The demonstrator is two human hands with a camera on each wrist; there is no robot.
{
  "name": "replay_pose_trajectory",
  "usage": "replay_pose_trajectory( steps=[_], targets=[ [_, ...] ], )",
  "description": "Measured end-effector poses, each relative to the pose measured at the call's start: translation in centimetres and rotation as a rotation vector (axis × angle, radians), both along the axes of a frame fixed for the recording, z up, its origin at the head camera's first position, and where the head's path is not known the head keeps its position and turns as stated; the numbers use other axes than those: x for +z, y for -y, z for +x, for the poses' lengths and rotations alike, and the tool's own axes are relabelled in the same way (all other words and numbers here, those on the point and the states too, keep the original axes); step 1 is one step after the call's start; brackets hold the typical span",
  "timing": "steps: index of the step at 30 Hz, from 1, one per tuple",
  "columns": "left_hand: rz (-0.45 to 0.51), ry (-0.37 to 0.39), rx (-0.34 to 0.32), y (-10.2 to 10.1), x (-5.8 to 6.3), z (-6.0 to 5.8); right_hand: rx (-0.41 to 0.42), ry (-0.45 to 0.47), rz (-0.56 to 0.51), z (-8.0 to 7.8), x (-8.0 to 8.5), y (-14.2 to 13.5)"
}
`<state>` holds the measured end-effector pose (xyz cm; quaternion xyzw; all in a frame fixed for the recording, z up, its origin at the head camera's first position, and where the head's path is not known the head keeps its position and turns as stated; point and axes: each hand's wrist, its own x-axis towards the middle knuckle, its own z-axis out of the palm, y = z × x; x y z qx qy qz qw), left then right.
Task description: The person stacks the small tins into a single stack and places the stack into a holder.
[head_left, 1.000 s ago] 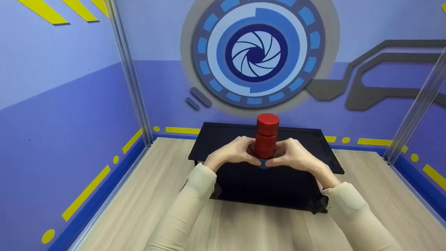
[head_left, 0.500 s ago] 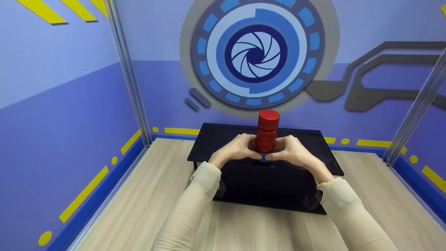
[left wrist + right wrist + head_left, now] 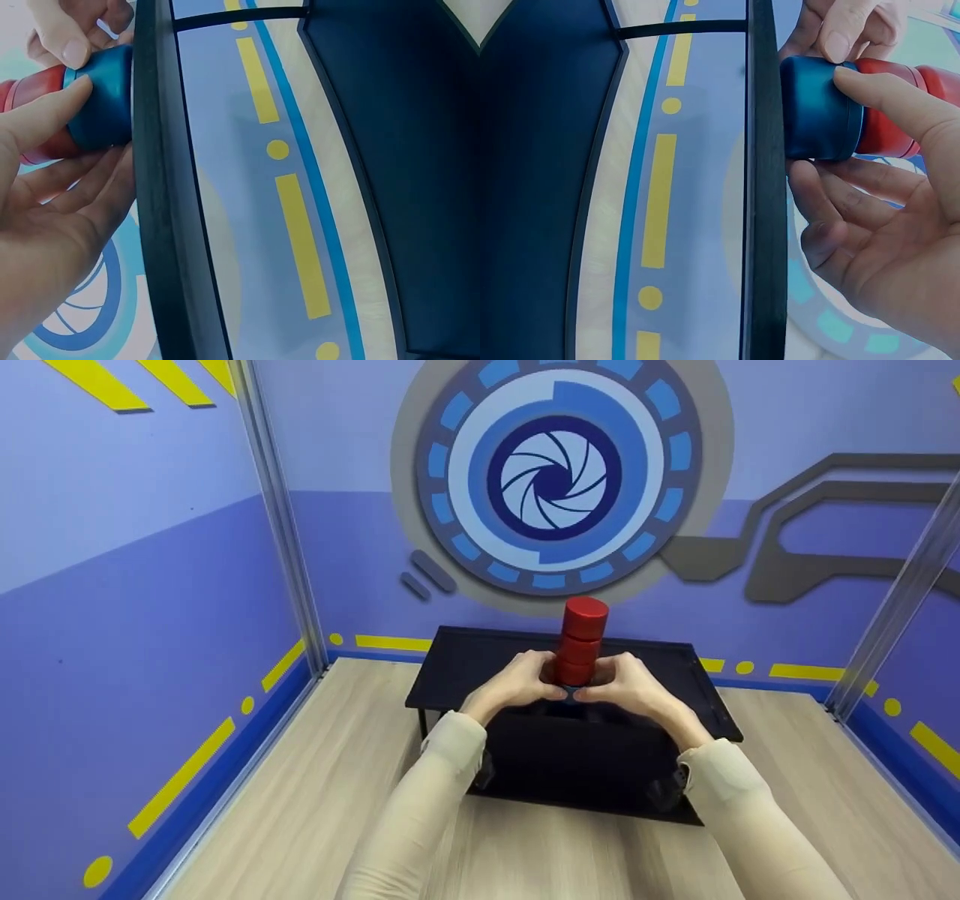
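Note:
A stack of red cylinders [image 3: 585, 622] stands on a blue cylinder [image 3: 106, 101] and leans a little to the right in the head view. My left hand [image 3: 520, 681] grips it from the left, thumb on the blue cylinder near the seam with the red. From the right, my right hand [image 3: 631, 687] holds it the same way, its thumb [image 3: 870, 86] on the blue cylinder [image 3: 817, 109]. Both hands are at the front of the upper shelf of a black rack [image 3: 472, 664]. The blue cylinder's base is right at the shelf edge [image 3: 765, 187] in the right wrist view.
Below the upper shelf, the rack's lower black panel [image 3: 570, 765] reaches toward the front. A pale wood table [image 3: 330, 750] carries the rack. Blue and purple walls [image 3: 352, 555] with yellow marks and metal corner posts [image 3: 277, 495] enclose the table.
Both hands have carried the stack slightly up and to the right, farther over the upper shelf. The stack now tilts more to the right than a second ago.

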<state>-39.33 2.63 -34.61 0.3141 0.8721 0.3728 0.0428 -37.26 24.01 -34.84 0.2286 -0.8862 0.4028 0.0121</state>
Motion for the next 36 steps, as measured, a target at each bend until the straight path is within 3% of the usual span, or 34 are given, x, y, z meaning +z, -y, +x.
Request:
replay_pose_trajectory(
  steps=[3,11,23,31,36],
  targets=[
    [-0.006,0.001,0.013,-0.2,-0.2,-0.2,0.0,0.001,-0.003,-0.2,-0.1,0.0],
    [-0.007,0.013,0.017,-0.3,-0.5,-0.5,0.0,0.022,0.02,2.5,2.3,1.4],
    [-0.001,0.023,0.03,-0.4,-0.7,-0.6,-0.025,0.02,0.022,-0.7,-0.5,0.1],
    [-0.004,0.013,0.078,-0.4,-0.4,0.2,-0.057,-0.02,0.071,-0.1,-0.5,0.0],
    [-0.013,-0.04,0.15,0.0,0.1,1.5,-0.095,-0.057,0.098,1.2,-0.1,-0.2]
  ],
)
